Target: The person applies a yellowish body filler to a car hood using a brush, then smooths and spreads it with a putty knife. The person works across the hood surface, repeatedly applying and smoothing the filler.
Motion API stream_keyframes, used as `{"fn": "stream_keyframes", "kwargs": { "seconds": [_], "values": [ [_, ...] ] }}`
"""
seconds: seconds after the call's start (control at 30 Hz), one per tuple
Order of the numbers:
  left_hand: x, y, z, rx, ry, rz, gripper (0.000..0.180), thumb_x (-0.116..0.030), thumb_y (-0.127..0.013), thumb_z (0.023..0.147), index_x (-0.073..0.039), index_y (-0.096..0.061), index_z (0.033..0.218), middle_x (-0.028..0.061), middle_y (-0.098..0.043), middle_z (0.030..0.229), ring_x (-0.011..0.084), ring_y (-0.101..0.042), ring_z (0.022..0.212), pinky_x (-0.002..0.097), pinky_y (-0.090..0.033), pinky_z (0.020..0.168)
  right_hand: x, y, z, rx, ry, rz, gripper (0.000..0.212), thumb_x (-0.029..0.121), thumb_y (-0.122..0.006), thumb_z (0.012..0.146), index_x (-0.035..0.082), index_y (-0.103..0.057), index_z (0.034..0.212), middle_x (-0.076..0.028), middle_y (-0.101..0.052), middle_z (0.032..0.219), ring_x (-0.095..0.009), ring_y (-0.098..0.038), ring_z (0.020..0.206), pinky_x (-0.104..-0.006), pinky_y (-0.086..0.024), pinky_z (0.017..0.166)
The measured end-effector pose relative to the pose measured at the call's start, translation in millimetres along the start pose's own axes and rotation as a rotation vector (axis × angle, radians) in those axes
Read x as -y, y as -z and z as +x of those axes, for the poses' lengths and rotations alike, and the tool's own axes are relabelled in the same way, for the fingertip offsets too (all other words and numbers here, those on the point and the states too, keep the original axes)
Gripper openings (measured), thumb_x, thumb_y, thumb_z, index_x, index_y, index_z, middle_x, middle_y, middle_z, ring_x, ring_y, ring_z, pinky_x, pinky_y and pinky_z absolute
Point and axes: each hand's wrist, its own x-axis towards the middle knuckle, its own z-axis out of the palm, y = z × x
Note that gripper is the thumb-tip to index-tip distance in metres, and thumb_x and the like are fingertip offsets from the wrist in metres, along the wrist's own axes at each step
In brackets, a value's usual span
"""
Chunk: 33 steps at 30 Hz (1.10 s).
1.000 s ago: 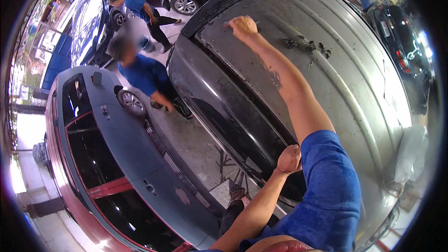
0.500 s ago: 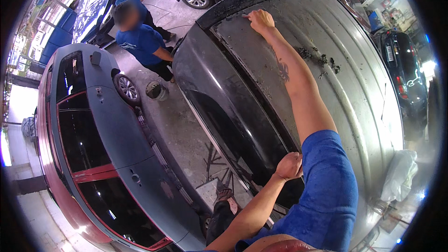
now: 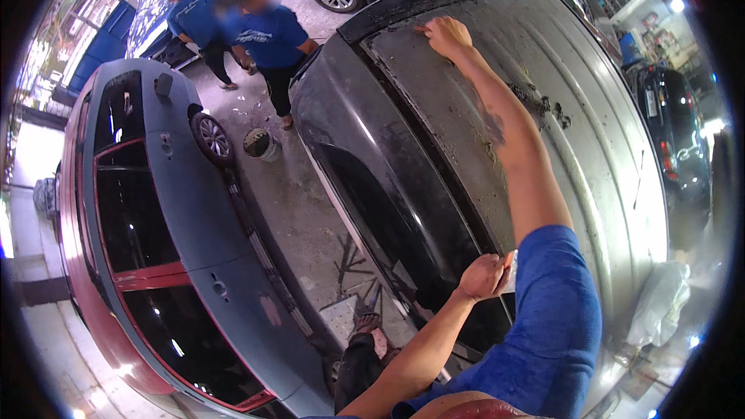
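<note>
My right hand [image 3: 450,37] is stretched far over the grey roof [image 3: 574,54] of a vehicle, closed, its fingertips at the roof's far left corner. Whatever it grips, if anything, is too small to make out. Scuffed, rough dark residue lies on the surface around it. Dark crumbly clumps [image 3: 560,115] sit on the roof ribs, right of my right forearm. Near the roof's left edge, close to my body, my left hand [image 3: 483,277] is closed around a pale flat piece [image 3: 510,273], mostly hidden by the fingers and my blue sleeve.
A grey and red car [image 3: 225,244] stands to the left, across a narrow strip of floor. On that floor is a bucket [image 3: 264,145]. Two people in blue shirts [image 3: 268,37] stand beyond it. Crumpled clear plastic [image 3: 658,302] hangs at the roof's right edge.
The pale piece in my left hand now shows beside the sleeve. My right hand remains near the far corner, still closed. The two people have shifted and now stand farther apart from the bucket.
</note>
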Motion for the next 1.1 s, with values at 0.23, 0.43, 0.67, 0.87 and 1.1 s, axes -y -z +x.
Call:
{"fn": "stream_keyframes", "kwargs": {
  "seconds": [0.23,0.43,0.67,0.87,1.1],
  "values": [
    [-4,1,-2,0.038,0.014,0.075,0.031,-0.015,-0.056,0.087,0.002,-0.052,0.112,0.0131,-0.052,0.065,0.0307,-0.055,0.065,0.0414,-0.044,0.063,0,-1,-10,-0.001,-0.022,-0.068,0.015,0.019,-0.061,0.082,0.01,-0.07,0.091,-0.019,-0.068,0.088,-0.036,-0.066,0.087,-0.0479,-0.052,0.074],
    [-3,-1,-3,0.059,0.05,0.048,0.037,-0.018,-0.054,0.088,0.0,-0.05,0.12,0.0129,-0.051,0.065,0.0309,-0.054,0.065,0.0421,-0.044,0.063,2,2,-7,-0.019,-0.127,-0.085,0.015,0.02,-0.06,0.084,0.01,-0.07,0.091,-0.019,-0.068,0.085,-0.038,-0.066,0.084,-0.0486,-0.052,0.074],
    [1,-5,-5,0.057,0.028,0.044,0.038,-0.018,-0.055,0.087,-0.001,-0.05,0.121,0.0137,-0.053,0.066,0.0328,-0.055,0.065,0.0434,-0.044,0.065,-11,0,-2,-0.06,-0.026,-0.039,0.016,0.021,-0.06,0.084,0.009,-0.071,0.088,-0.02,-0.068,0.085,-0.039,-0.066,0.083,-0.0493,-0.052,0.073],
    [0,-5,-4,0.066,0.069,0.014,0.04,-0.019,-0.055,0.087,0.001,-0.05,0.121,0.013,-0.053,0.067,0.0314,-0.055,0.065,0.0443,-0.045,0.064,18,10,-36,-0.125,-0.041,0.024,0.013,0.02,-0.062,0.083,0.01,-0.07,0.084,-0.018,-0.068,0.084,-0.037,-0.066,0.08,-0.0478,-0.053,0.071],
    [-1,-5,-4,0.035,0.061,-0.008,0.031,-0.019,-0.055,0.087,0.0,-0.054,0.112,0.0147,-0.052,0.066,0.0331,-0.055,0.063,0.045,-0.044,0.062,43,2,-51,-0.019,-0.032,-0.077,0.011,0.015,-0.06,0.08,0.011,-0.07,0.084,-0.016,-0.068,0.083,-0.037,-0.066,0.082,-0.0477,-0.053,0.073]
  ]
}}
